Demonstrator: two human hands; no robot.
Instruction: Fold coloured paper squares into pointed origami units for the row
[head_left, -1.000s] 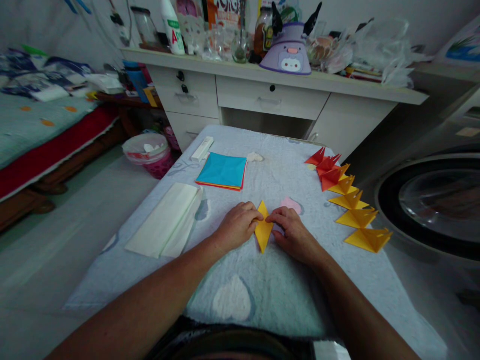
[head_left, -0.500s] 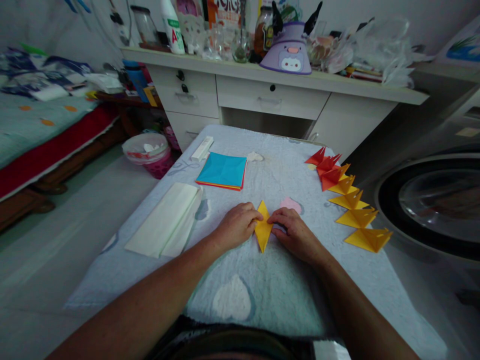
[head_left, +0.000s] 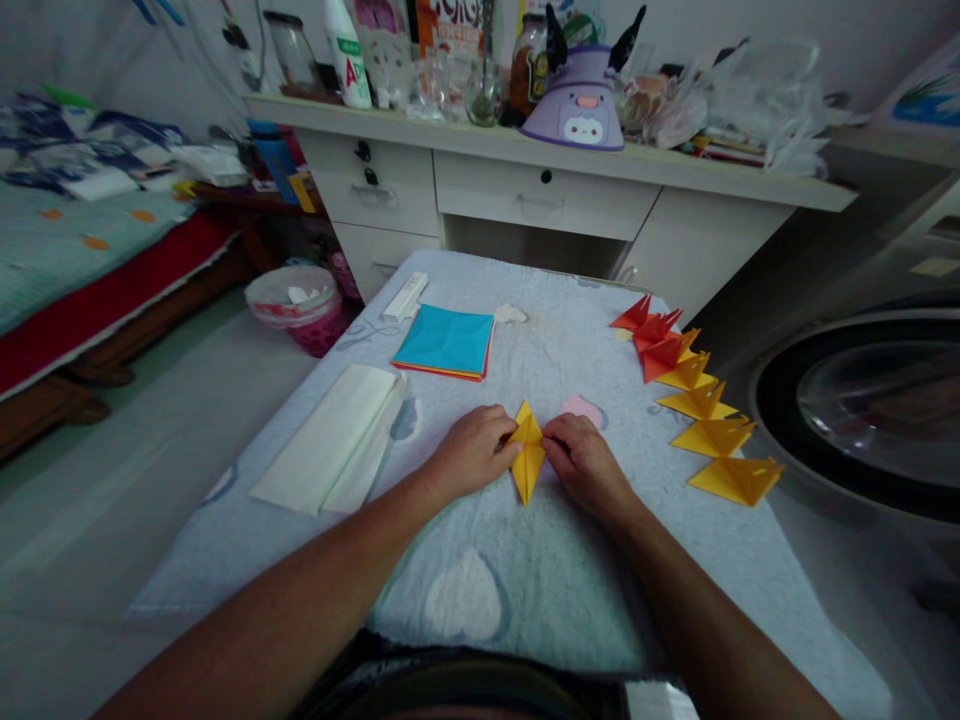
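A yellow origami paper [head_left: 528, 460], folded into a narrow diamond, lies on the cloth-covered table between my hands. On its left edge, my left hand [head_left: 474, 450] pinches the paper between thumb and fingers. My right hand [head_left: 586, 462] has its fingers closed on the opposite side corner. To the right, several folded yellow origami pieces [head_left: 716, 437] and red ones [head_left: 660, 340] stand in a row. A stack of square coloured paper [head_left: 444, 340], blue on top, lies beyond my left hand.
Left of my left forearm lies a folded pale sheet [head_left: 330, 440]. A small white box [head_left: 406, 297] sits near the table's far left edge. Beyond are a cluttered white desk [head_left: 547, 190] and a pink waste bin [head_left: 296, 305]; a washing machine [head_left: 862, 400] stands right.
My right fingers have closed in on the paper's right corner. The yellow diamond now looks slightly wider and flatter, with its centre crease showing. My left hand has barely shifted.
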